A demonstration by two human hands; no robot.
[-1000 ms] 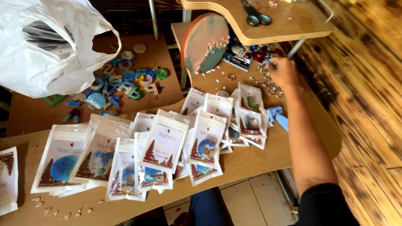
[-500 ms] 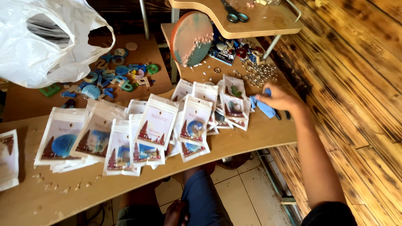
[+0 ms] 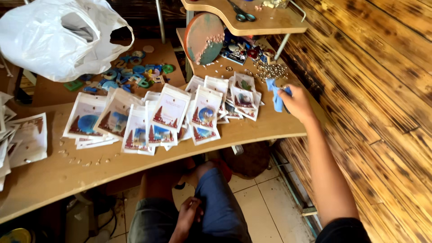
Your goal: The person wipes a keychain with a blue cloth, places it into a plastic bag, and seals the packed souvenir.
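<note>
My right hand (image 3: 294, 102) reaches out to the right end of the wooden table (image 3: 270, 128) and is closed on a small blue piece (image 3: 275, 95). Beside it lies a heap of small metal rings (image 3: 269, 70). To its left, several white packets with coloured pictures (image 3: 164, 114) overlap in a row. My left hand (image 3: 189, 215) rests on my lap below the table edge, fingers curled, with nothing visible in it.
A big white plastic bag (image 3: 60, 33) sits at the back left. Blue and green small shapes (image 3: 130, 76) are scattered behind the packets. A round teal and pink disc (image 3: 203, 37) leans upright. Scissors (image 3: 240, 13) lie on a raised shelf (image 3: 270, 24). More packets (image 3: 27, 139) lie far left.
My right hand came back from the metal rings toward the table edge and took hold of the blue piece. The view shifted down, and my lap and left hand came into sight.
</note>
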